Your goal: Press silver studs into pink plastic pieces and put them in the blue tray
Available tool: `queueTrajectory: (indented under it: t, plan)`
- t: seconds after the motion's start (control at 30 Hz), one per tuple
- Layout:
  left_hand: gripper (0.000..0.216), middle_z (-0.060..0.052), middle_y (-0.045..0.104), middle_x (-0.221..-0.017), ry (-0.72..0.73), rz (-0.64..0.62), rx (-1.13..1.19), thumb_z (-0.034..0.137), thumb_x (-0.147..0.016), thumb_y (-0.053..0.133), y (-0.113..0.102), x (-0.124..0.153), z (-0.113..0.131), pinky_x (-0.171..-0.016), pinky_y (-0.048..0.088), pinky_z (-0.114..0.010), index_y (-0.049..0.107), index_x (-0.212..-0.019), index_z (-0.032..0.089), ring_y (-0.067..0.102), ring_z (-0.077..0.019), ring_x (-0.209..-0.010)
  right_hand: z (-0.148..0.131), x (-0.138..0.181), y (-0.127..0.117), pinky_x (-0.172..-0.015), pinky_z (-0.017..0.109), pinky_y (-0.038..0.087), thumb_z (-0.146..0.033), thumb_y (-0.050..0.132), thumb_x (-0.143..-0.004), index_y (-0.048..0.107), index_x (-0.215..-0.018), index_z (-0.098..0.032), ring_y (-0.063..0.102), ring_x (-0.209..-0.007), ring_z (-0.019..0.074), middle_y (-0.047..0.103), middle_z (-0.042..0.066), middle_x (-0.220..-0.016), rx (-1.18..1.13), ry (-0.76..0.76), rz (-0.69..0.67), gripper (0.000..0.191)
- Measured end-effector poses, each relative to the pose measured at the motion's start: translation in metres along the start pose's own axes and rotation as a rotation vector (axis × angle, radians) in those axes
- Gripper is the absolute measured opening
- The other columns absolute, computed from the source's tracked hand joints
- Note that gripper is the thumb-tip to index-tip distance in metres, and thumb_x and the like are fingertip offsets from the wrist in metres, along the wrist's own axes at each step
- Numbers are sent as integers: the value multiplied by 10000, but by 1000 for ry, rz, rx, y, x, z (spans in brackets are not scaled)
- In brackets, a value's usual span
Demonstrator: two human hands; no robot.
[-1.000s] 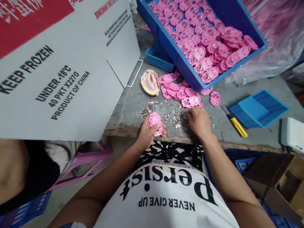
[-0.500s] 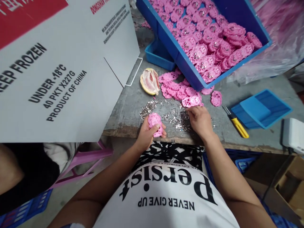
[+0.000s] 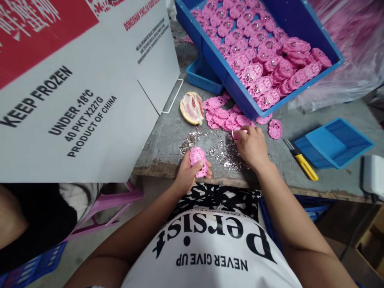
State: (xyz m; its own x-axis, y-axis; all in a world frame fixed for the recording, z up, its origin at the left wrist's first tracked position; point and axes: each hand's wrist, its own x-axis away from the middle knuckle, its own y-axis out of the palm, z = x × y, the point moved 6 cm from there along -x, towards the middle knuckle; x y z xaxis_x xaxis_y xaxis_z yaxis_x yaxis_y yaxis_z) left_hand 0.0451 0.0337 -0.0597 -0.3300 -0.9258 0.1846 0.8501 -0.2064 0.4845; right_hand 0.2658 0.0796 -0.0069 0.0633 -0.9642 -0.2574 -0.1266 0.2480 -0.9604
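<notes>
My left hand (image 3: 186, 175) is closed around a pink, scalloped oval plastic piece (image 3: 198, 156), thumb on its face, just above the table's front edge. My right hand (image 3: 254, 149) reaches to the near side of a loose heap of similar pink pieces (image 3: 222, 116). Its fingers are curled over another pink plastic piece (image 3: 239, 134), partly hidden beneath them. Small shiny metal bits lie scattered between the hands (image 3: 226, 154), with a second patch of metal bits (image 3: 190, 141) farther left.
A large blue crate (image 3: 244, 94) of pink pieces stands behind the heap. Left are a cut fruit (image 3: 192, 109) and a big white carton (image 3: 120, 132). To the right lie a yellow-handled screwdriver (image 3: 306, 166) and a blue tray (image 3: 333, 142). Someone's leg (image 3: 12, 216) shows lower left.
My right hand has moved up onto the pink piece at the heap's near edge and now covers more of it. My left hand keeps its piece. The view has shifted slightly.
</notes>
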Motion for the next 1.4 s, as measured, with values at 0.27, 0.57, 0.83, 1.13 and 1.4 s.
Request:
queueTrajectory:
  t: [0.27, 0.57, 0.83, 1.13, 1.4]
  plan:
    - [560, -4, 727, -851, -15, 7, 7, 370, -834, 770, 0, 1, -1, -568, 583, -328, 425, -1252, 229, 712, -186, -630, 20, -21, 8, -901, 482, 423, -238, 446, -1002, 756, -1164, -141, 496, -1067, 355, 653, 202, -1205, 162, -119, -52, 363]
    - [568, -9, 727, -843, -33, -3, 6, 362, -823, 777, 0, 0, 0, -550, 568, -310, 425, -1245, 219, 705, -182, -620, 52, -29, 13, -957, 479, 406, -316, 562, -964, 727, -1238, -125, 532, -1069, 348, 670, 203, -1182, 102, -75, -66, 373]
    - [595, -11, 727, -855, -16, -11, 3, 379, -824, 783, -1, 2, 0, -564, 579, -317, 425, -1273, 224, 708, -183, -633, 57, -36, 12, -842, 462, 420, -388, 477, -994, 700, -1233, -83, 561, -1037, 384, 697, 253, -1092, 159, 115, -64, 446]
    - [605, -9, 728, -839, -7, -19, 0, 383, -825, 779, 0, 0, -2, -547, 590, -329, 403, -1268, 211, 703, -186, -617, 37, -6, -6, -879, 460, 402, -289, 429, -1016, 684, -1246, -50, 541, -1034, 349, 697, 242, -1190, 126, 75, 30, 418]
    - [574, -10, 727, -852, 2, -25, -10, 385, -833, 771, -1, 0, -1, -550, 589, -329, 414, -1247, 208, 710, -188, -620, 1, 10, 9, -801, 399, 351, -174, 429, -995, 778, -1006, -125, 508, -957, 298, 707, 166, -1004, 218, -64, -105, 353]
